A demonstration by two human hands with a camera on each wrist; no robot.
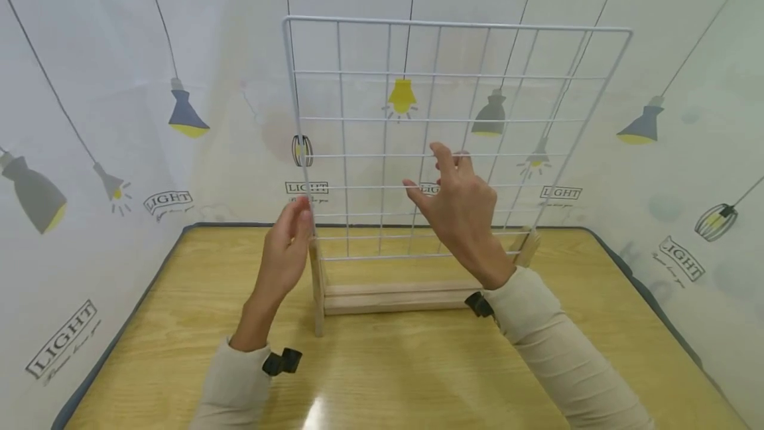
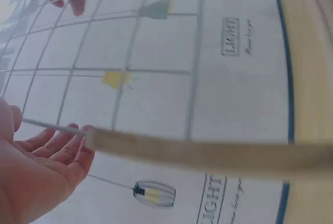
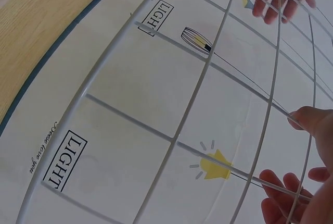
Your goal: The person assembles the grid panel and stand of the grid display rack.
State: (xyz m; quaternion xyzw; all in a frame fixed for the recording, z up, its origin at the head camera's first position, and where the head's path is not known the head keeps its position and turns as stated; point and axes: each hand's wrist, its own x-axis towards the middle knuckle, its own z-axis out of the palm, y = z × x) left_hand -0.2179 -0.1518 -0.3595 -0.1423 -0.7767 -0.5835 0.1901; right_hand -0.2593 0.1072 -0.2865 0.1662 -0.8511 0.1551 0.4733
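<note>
A white wire grid panel (image 1: 365,121) stands upright in a pale wooden stand (image 1: 382,300) on the table. My left hand (image 1: 286,244) is at the panel's lower left edge, just above the stand's left post. In the left wrist view its fingers (image 2: 65,148) extend behind the edge wire, beside the top of the wooden post (image 2: 156,147). In front of the panel, right of its middle, is my right hand (image 1: 462,211), thumb and forefinger spread apart. The right wrist view shows its fingers (image 3: 281,187) at the wires, with nothing gripped between thumb and fingers.
The light wood table (image 1: 370,370) has a dark blue edge at the back and sides. A white sheet (image 1: 239,38) printed with hanging lamps surrounds it. Small black devices (image 1: 282,361) sit at both wrists. The stand's right post (image 1: 528,247) is partly behind my right forearm.
</note>
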